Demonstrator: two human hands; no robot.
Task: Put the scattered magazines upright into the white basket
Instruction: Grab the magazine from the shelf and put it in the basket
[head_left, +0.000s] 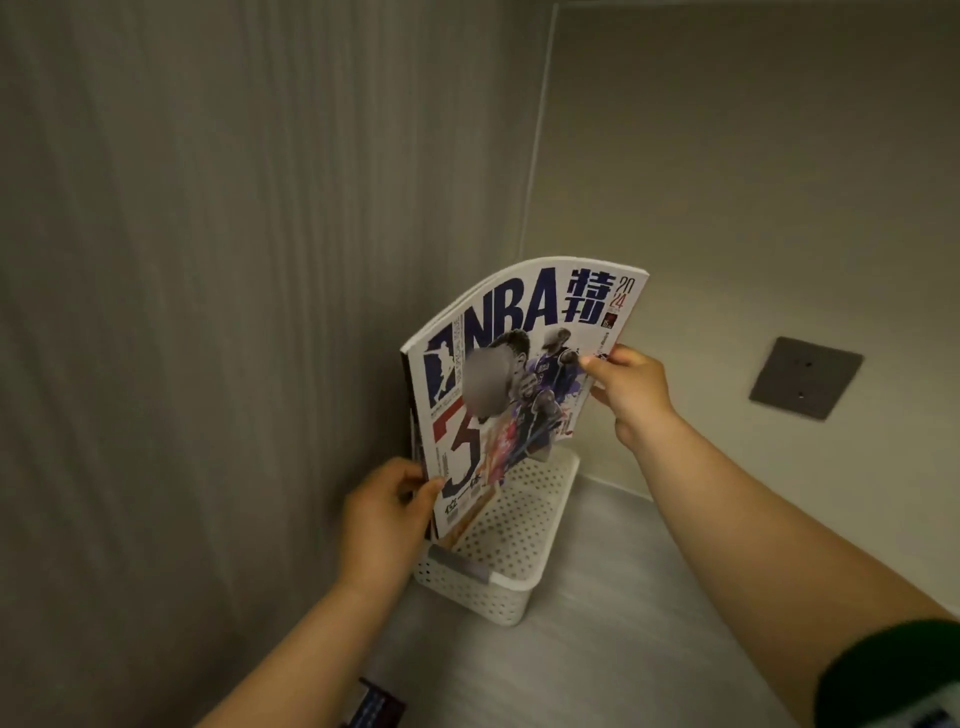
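Left hand (382, 512) and right hand (626, 387) grip a magazine (514, 374) upright in the white basket (498, 587).

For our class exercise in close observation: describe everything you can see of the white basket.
The basket is white, looks like plastic, rectangular and open-topped, its walls and floor pierced with rows of small holes. A grey label-like strip sits on its near rim. It stands upright on a grey surface, in the corner by the wall. A magazine stands in its left end, bottom edge down inside, held by the left hand and right hand. The rest of the basket looks empty.
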